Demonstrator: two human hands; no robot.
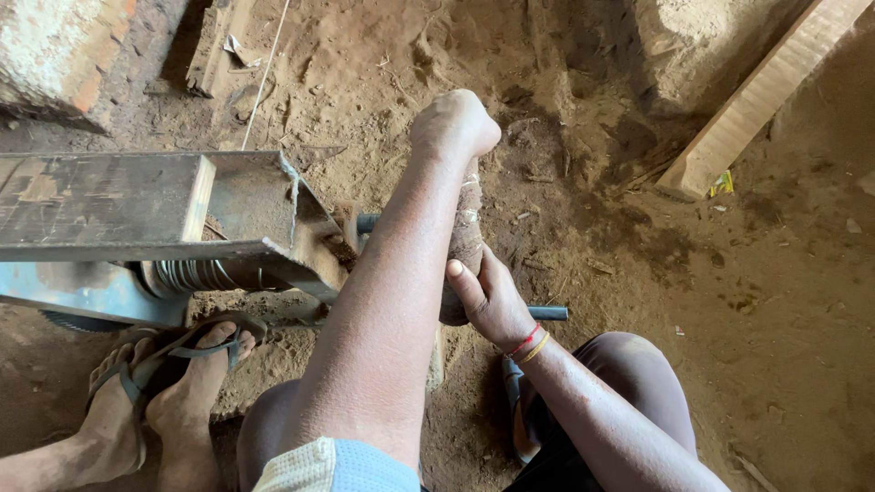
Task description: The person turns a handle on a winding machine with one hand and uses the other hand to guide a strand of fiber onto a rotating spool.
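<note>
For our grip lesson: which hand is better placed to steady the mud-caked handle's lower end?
Probably the right hand: its fingers wrap the mud-caked handle low down, while the left hand grips the top.

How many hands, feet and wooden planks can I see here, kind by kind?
Hands: 2, the left hand and right hand, both gripping a dirt-caked handle.
Feet in sandals: 2, another person's.
Wooden planks: 1.
Total: 5.
</note>
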